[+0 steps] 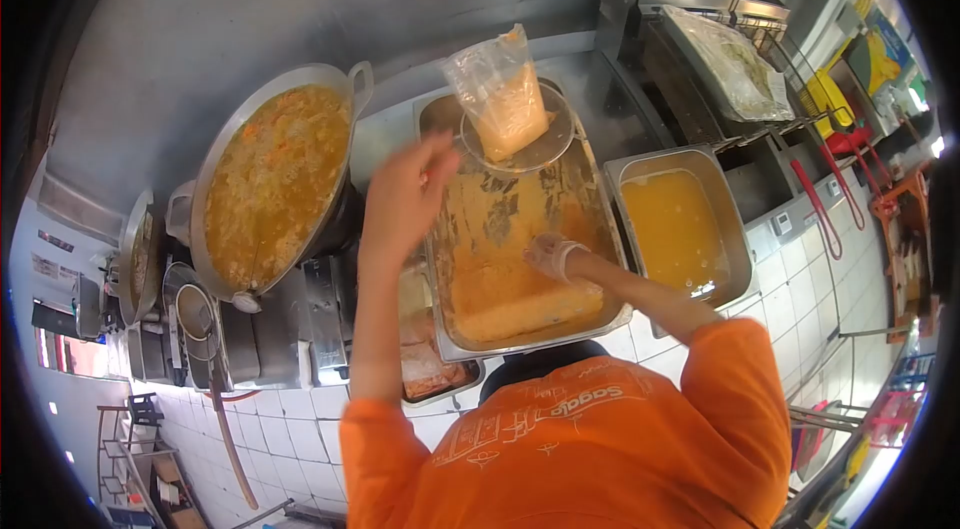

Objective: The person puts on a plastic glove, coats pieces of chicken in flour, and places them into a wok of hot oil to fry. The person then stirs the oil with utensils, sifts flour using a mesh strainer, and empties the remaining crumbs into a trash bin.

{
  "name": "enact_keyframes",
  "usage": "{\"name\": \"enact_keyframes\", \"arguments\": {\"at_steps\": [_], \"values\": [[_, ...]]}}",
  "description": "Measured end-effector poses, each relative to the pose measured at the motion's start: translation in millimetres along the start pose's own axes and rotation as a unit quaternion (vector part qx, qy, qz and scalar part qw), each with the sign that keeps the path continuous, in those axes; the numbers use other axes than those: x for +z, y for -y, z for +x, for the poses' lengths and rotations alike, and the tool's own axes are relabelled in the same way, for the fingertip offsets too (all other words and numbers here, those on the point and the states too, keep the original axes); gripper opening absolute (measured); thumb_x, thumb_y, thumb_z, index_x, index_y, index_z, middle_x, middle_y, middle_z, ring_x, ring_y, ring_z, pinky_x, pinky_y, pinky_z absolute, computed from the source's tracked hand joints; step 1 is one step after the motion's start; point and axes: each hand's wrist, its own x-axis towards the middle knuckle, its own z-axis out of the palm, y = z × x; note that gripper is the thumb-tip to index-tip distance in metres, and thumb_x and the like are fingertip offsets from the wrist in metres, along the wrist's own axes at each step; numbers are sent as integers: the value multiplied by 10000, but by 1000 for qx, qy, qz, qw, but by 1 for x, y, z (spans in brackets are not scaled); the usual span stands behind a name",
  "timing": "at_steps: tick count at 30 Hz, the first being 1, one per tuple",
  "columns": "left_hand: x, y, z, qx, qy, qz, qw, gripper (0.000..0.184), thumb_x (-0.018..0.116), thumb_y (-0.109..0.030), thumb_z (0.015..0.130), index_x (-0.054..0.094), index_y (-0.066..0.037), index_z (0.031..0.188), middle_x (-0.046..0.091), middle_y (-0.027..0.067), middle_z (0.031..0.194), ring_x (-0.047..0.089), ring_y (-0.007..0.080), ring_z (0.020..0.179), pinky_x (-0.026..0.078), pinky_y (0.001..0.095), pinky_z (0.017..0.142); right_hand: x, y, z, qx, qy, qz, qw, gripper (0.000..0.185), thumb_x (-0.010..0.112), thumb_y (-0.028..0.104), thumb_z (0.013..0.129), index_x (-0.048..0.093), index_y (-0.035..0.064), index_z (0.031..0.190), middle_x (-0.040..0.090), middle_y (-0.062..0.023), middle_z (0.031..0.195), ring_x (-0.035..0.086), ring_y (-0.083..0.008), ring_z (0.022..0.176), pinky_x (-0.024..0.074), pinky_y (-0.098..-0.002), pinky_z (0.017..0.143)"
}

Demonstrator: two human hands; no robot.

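Observation:
A large metal tray (pixel 436 274) holds orange-tan breading powder (pixel 515 294), heaped along the near side and thinner toward the back. My right hand (pixel 556 257), with what looks like clear plastic about it, reaches down to the powder; its fingers are partly hidden. Raised over the tray's left rim is my left hand (pixel 412 191), slightly blurred, fingers apart and nothing seen in them. Just beyond it, a clear plastic bag (pixel 508 104) partly filled with orange powder rests in a round, shallow sieve or bowl (pixel 562 141) at the tray's far end.
To the left stands a big pan (pixel 275 184) of bubbling oil with frying pieces. A deep metal container (pixel 680 224) of yellow liquid sits right of the tray. Fryers with red-handled baskets (pixel 815 199) are further right. A long-handled strainer (pixel 197 314) hangs at left.

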Motion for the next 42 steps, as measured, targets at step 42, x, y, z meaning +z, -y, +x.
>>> {"name": "enact_keyframes", "arguments": {"at_steps": [42], "values": [[81,101,178,-120,26,445,887,184,511,-80,798,687,-76,852,662,123,874,644,282,850,525,377,696,-138,51,14,248,-348,702,570,486,537,215,754,311,64,1156,459,-141,1093,547,-239,898,512,-335,687]]}}
